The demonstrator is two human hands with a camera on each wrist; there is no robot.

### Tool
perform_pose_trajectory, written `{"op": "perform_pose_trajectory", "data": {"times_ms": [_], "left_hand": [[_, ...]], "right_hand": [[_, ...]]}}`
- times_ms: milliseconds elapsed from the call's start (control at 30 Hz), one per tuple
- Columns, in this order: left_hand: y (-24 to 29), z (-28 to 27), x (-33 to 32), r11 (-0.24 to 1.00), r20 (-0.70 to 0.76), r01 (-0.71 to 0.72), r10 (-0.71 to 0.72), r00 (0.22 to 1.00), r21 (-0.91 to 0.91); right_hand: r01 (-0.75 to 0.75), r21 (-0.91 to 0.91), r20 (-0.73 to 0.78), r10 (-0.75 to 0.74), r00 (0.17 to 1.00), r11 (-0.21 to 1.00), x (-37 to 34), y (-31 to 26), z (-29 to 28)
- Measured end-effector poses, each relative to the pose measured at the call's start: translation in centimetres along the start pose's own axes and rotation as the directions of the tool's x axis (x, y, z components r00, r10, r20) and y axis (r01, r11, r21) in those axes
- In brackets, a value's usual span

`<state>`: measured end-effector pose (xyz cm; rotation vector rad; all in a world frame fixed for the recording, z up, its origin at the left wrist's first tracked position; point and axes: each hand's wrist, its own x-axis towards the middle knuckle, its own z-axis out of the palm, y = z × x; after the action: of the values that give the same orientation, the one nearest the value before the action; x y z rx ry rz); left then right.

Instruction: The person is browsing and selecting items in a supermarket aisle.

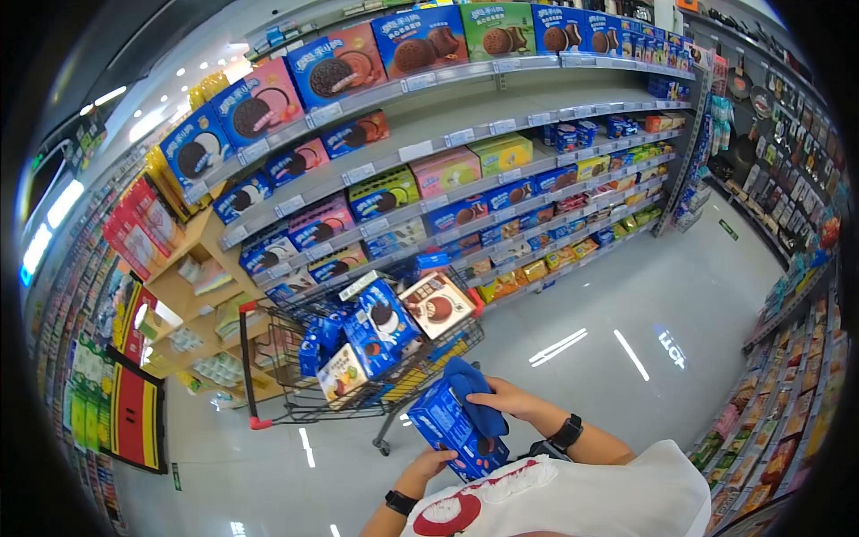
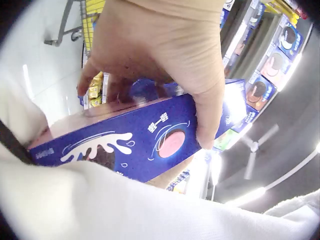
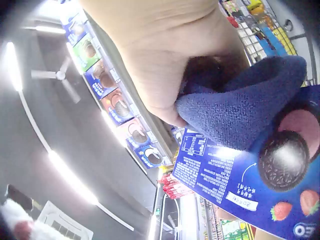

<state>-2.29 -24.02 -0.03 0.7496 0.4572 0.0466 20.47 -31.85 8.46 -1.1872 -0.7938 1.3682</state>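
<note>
A blue box of sandwich cookies (image 1: 438,419) is held in front of the person's body, with cookie and strawberry pictures on its face in the right wrist view. The left hand (image 1: 433,464) grips its near end; in the left wrist view the thumb lies along the printed side (image 2: 150,137). A dark blue cloth (image 3: 240,107) is bunched in the right hand (image 1: 508,399), fingers curled into it, and lies against the box's face. Part of the box's print is covered by the cloth.
Just ahead stands a black wire shopping cart (image 1: 300,416) with red corners, holding several cookie boxes (image 1: 380,327). Behind it run shelves (image 1: 420,82) of boxed cookies and snacks. A wooden display (image 1: 192,259) is at the left, more snack shelves (image 1: 778,430) at the right.
</note>
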Motion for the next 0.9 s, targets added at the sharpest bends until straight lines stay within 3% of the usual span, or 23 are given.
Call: {"op": "perform_pose_trajectory", "data": {"times_ms": [33, 133, 300, 333, 467, 567, 600, 733, 833, 900], "left_hand": [[-0.3, 0.8, 0.3, 0.998, 0.033, -0.036, 0.038, 0.999, -0.051], [0.3, 2.7, 1.6, 0.997, 0.050, -0.074, 0.073, 0.996, 0.002], [1.9, 6.0, 2.3, 0.974, 0.066, -0.138, 0.128, 0.990, 0.180], [2.6, 6.5, 2.1, 0.968, 0.064, -0.069, 0.055, 0.996, 0.239], [3.4, 7.5, 1.4, 0.878, 0.051, -0.176, 0.172, 0.984, 0.445], [3.7, 7.5, 1.1, 0.823, 0.056, -0.159, 0.153, 0.987, 0.545], [3.6, 7.4, 1.3, 0.763, 0.077, -0.168, 0.154, 0.985, 0.625], [6.2, 10.9, 0.6, 0.484, 0.193, -0.376, 0.385, 0.902, 0.790], [8.5, 12.3, 0.1, 0.285, 0.201, -0.369, 0.482, 0.853, 0.885], [9.7, 13.1, 0.0, 0.223, 0.217, -0.395, 0.556, 0.802, 0.891]], "right_hand": [[0.041, -0.100, -0.013, -0.042, 0.999, 0.994, -0.6, 0.1, -0.6], [-0.032, -0.202, -0.089, 0.014, 0.996, 0.979, -2.0, -0.1, -2.1], [-0.020, -0.004, -0.157, 0.019, 0.987, 1.000, -4.1, -1.1, -2.5], [-0.016, 0.047, -0.179, 0.024, 0.984, 0.999, -4.5, -0.9, -2.3], [0.117, 0.249, -0.289, -0.041, 0.957, 0.961, -4.8, 0.4, -1.4], [0.236, 0.399, -0.361, -0.085, 0.929, 0.886, -4.8, 0.5, -1.2], [0.260, 0.441, -0.356, -0.099, 0.929, 0.859, -4.9, 0.0, -1.4], [0.297, 0.521, -0.322, -0.137, 0.937, 0.800, -4.4, -1.6, -1.0], [0.232, 0.547, -0.221, -0.129, 0.967, 0.805, -3.9, -0.5, -1.6], [0.160, 0.566, -0.127, -0.106, 0.986, 0.809, -3.4, 0.3, -1.5]]}}
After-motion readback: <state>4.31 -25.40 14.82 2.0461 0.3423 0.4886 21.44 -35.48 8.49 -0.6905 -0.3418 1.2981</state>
